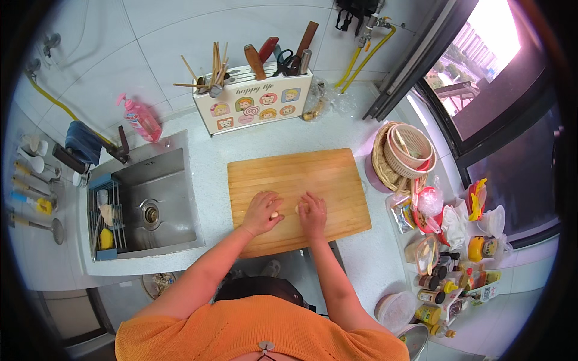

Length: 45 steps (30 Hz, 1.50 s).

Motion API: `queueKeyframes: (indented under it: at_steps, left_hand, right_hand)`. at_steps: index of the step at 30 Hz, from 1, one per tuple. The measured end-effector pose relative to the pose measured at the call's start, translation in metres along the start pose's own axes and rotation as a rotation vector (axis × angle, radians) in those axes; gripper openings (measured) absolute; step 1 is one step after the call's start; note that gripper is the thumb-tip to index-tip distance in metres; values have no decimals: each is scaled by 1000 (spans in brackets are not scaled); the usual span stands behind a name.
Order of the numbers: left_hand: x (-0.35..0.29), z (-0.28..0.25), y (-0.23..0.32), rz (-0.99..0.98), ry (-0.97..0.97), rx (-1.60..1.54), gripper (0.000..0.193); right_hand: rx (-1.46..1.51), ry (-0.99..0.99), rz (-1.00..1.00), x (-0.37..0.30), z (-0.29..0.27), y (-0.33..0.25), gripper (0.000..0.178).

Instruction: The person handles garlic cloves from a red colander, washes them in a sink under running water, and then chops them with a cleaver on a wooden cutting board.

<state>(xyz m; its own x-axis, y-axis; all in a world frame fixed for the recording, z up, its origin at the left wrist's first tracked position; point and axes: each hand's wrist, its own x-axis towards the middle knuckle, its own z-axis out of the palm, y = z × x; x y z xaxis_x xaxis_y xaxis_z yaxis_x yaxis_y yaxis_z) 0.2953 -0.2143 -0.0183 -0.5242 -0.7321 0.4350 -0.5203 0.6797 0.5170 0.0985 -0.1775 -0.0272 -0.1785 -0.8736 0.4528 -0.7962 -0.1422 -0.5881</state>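
Note:
A wooden cutting board (pixel 289 174) lies on the counter in front of me, and both hands are over its near half. My left hand (pixel 262 214) is closed, with a small whitish piece (pixel 274 215), shaped like a garlic clove, at its thumb and fingertips. To its right, my right hand (pixel 312 215) curls its fingers down at the board. Another small pale piece (pixel 297 209) shows at the inner edge of that hand, partly hidden by the fingers. A gap of bare wood separates the two hands.
A steel sink (pixel 174 222) with a blue rack (pixel 107 222) is at left. Behind the board stands a white knife holder (pixel 253 108) with knives, scissors and chopsticks. Stacked baskets (pixel 409 147), jars (pixel 428 281) and bags crowd the right. A pink soap bottle (pixel 142 120) stands behind the sink.

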Motion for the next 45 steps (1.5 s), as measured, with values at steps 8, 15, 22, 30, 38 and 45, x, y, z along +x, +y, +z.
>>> queueKeyframes:
  at_steps: [8,15,22,30,38,45]
  left_hand:
    - [-7,16,-12,26,45,124,33]
    - [-5,17,-16,-104,138,-1,21]
    - [-7,24,-25,-153,284,86,23]
    - [0,18,-21,-297,416,-9,28]
    - [2,13,-13,-266,322,99,38]
    - [0,19,-18,-274,271,119,39]
  right_hand:
    - [324,6,311,21,-6,13,14]
    - [345,67,136,148,-10,-50,16]
    - [535,-56,89,279,34,-135,26]
    - [-32,-33,57,330,55,-171,43]
    - [-153,-44,-96,358,60,-160,35]
    - [181,235,-182,381,-12,-202,38]
